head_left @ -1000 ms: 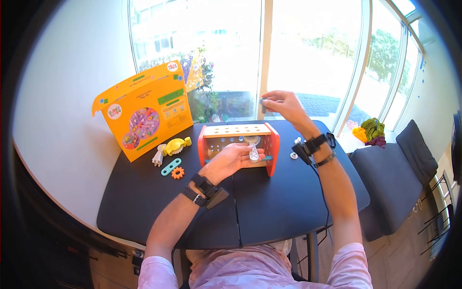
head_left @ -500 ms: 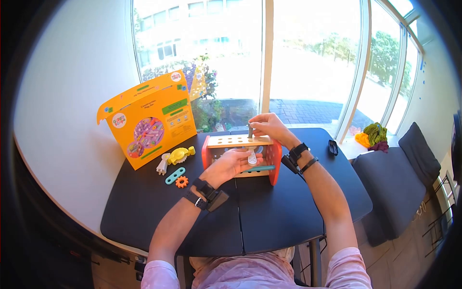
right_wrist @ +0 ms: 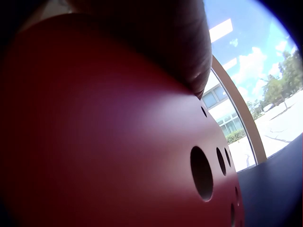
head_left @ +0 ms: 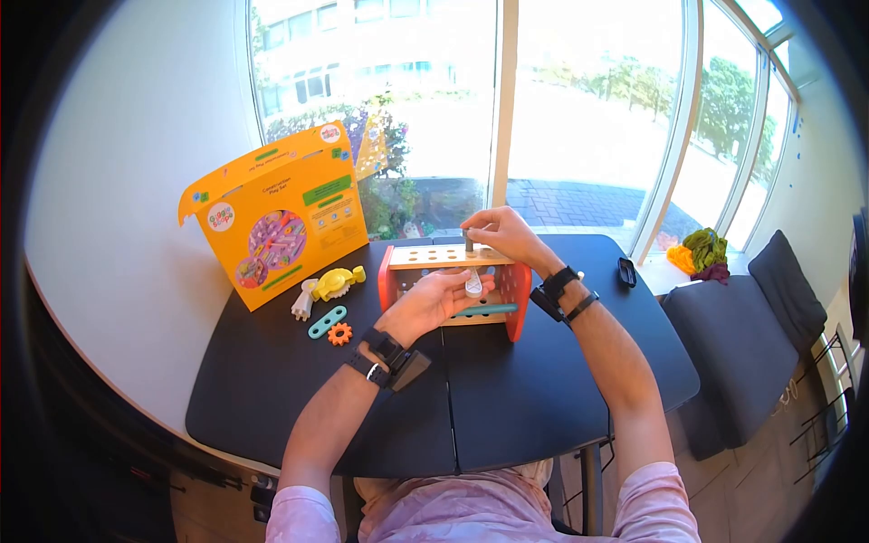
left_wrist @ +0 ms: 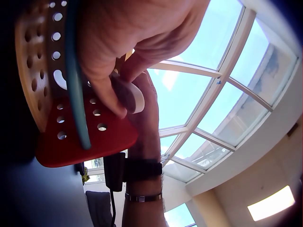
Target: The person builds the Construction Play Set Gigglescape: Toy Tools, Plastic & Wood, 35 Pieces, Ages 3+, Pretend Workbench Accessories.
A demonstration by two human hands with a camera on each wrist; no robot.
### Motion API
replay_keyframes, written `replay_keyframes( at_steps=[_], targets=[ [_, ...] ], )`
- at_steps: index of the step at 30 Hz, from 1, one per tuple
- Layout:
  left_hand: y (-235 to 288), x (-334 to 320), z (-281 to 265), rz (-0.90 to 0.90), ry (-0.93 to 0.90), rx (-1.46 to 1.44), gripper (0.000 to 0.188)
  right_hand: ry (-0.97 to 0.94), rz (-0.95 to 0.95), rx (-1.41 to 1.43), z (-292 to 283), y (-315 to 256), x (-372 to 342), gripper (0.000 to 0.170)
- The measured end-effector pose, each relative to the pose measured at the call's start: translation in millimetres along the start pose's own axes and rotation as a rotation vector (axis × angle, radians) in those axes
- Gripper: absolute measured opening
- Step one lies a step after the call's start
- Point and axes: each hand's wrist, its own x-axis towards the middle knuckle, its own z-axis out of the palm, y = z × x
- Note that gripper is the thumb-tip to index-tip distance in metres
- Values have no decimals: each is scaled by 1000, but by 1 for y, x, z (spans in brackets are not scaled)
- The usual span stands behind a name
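Note:
A toy workbench (head_left: pixel 412 259) with a pale wooden top full of holes and red perforated side panels (head_left: pixel 519 303) stands on the table. My right hand (head_left: pixel 509 235) pinches an upright grey peg-like piece (head_left: pixel 468 241) at the right part of that top. In front of the bench, just below the top board, my left hand (head_left: pixel 433 304) holds a small whitish piece with a rounded end (head_left: pixel 473 284). The left wrist view shows its pale rim (left_wrist: pixel 138 101) between thumb and fingers. A teal bar (left_wrist: pixel 77 90) runs across the bench beside that hand. The red panel (right_wrist: pixel 118 142) fills the right wrist view.
On the left of the dark table (head_left: pixel 299 412) lie a teal strip with holes (head_left: pixel 328 322), an orange gear (head_left: pixel 339 334), a yellow toy piece (head_left: pixel 337 283) and a whitish piece (head_left: pixel 303 303). An orange box (head_left: pixel 281 217) stands behind them. A black object (head_left: pixel 626 271) lies far right.
My right hand has come left from beside the bench and brought the grey peg down to the top board. My left hand stays in front of the bench with the whitish piece.

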Motion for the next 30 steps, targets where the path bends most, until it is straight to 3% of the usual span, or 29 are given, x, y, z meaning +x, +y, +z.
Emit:
replay_keyframes(
  at_steps=[5, 8, 26, 30],
  targets=[
    [-1, 2, -3, 11, -6, -39, 37, 17, -13, -91, 2, -4, -1, 28],
    [-1, 3, -4, 7, -10, -59, 38, 60, -127, -164, 4, -3, 0, 28],
    [-4, 6, -10, -2, -43, -140, 35, 75, -29, -205, 4, -17, -5, 30],
    [-4, 6, -8, -5, -25, -139, 34, 78, -106, -235, 4, -17, -5, 29]
  ],
)
